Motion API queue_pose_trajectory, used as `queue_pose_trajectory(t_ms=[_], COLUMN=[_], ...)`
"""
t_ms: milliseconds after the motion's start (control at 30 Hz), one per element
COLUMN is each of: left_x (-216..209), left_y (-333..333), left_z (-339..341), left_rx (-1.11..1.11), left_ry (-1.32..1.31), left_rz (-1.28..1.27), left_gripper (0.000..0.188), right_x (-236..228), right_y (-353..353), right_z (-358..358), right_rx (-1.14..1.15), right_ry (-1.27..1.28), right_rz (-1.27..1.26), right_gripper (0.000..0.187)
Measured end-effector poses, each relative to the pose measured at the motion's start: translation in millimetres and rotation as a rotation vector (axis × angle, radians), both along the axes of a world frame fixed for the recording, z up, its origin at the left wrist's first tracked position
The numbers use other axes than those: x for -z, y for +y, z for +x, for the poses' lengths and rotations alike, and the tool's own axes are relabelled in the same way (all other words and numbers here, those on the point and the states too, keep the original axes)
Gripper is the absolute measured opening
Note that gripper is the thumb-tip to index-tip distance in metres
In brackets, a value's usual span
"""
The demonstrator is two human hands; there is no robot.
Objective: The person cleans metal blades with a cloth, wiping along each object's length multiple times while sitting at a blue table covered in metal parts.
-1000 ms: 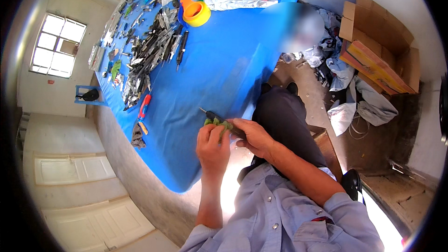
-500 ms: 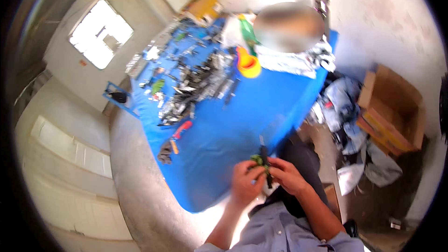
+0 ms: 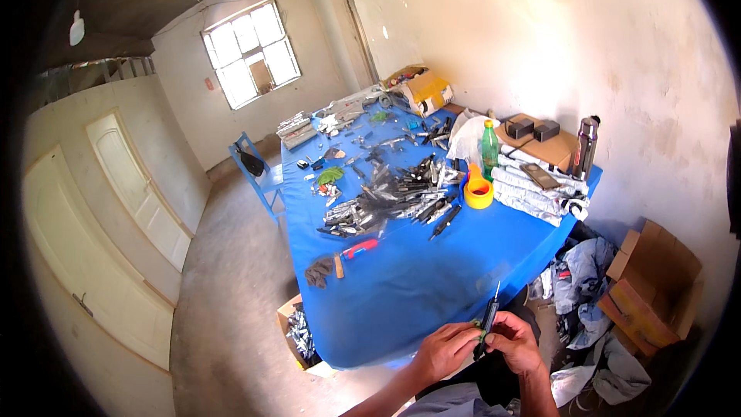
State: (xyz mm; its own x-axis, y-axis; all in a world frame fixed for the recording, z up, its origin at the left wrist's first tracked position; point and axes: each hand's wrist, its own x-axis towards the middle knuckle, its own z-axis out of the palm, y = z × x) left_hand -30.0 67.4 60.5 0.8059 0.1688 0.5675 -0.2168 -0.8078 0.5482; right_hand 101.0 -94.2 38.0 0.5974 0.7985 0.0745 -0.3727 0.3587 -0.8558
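Note:
My left hand [image 3: 450,349] and my right hand [image 3: 515,342] meet over the near right edge of the table. Between them is a slim black pen-shaped tool [image 3: 491,313] with a thin metal tip pointing up and away. The fingers of my right hand wrap round its lower part. From the other side, my left fingertips press against it. A bit of green material [image 3: 479,333] shows at the left fingers, partly hidden; I cannot make out its kind.
A blue-covered table [image 3: 401,293] carries a heap of black and silver pieces [image 3: 417,193], an orange-yellow tape roll [image 3: 478,193], a green bottle [image 3: 489,147], a flask [image 3: 587,143] and a red-handled tool [image 3: 360,249]. Beside it are a cardboard box [image 3: 652,286] and piled cloth [image 3: 583,270].
The view has swung up and left, uncovering more of the room. Both hands, still on the black tool, now appear lower and further right in the picture.

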Motion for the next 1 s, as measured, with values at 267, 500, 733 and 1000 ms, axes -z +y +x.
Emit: queue_pose_trajectory(t_ms=[267,500,733,1000], left_x=[-16.5,-7.0,-2.4,-20.0], left_y=[-8.3,-4.2,-5.3,-1.1], left_z=[-20.3,-24.7,-8.6,38.6], left_rx=[-0.106,-0.042,0.007,-0.04], left_ry=[0.076,0.104,-0.07,-0.062], left_rz=[-0.297,-0.37,-0.108,-0.028], left_gripper=[0.025,0.019,0.016,0.016], right_x=[-12.1,-16.7,-21.4,26.0], right_y=[-1.3,-6.7,-21.2,9.5], right_z=[-10.7,-20.6,-27.1,9.7], right_rx=[-0.046,-0.074,0.063,0.338], right_ry=[-0.217,-0.273,-0.264,-0.374], right_rz=[-0.055,-0.114,-0.151,-0.169], right_gripper=[0.03,0.027,0.018,0.029])
